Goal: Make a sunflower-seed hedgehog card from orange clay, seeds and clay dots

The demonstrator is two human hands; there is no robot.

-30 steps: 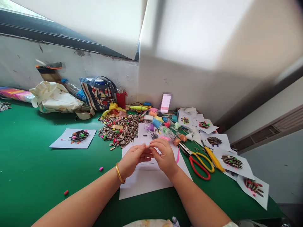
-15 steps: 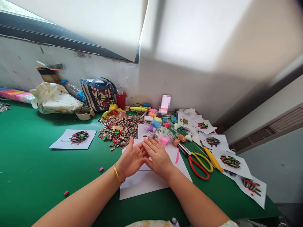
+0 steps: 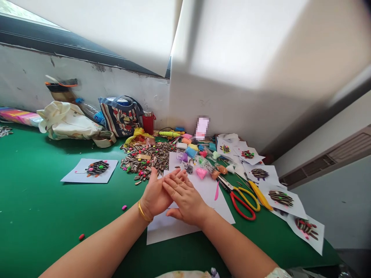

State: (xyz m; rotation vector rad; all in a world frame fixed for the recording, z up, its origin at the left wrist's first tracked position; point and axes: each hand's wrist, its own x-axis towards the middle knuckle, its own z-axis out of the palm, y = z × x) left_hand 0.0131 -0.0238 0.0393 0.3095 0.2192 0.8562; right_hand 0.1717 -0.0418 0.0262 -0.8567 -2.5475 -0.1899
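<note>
Fingers (image 3: 177, 188) of right hand (image 3: 189, 204) straight, laid over left hand (image 3: 155, 195), also open, anything between palms hidden, above white paper (image 3: 162, 231); assembled seed figures (image 3: 97, 168) left and right of paper, loose seeds (image 3: 156, 154) beyond.

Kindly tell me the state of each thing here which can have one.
Left hand: open, palm up.
Right hand: flat across it; anything between is hidden.
Red-and-yellow-handled metal scissors: lying, handles apart.
Red cylindrical flask: upright, lid on.
Clear plastic bottle: tilted, blue cap on.
Cream cloth bag: slumped.
</note>
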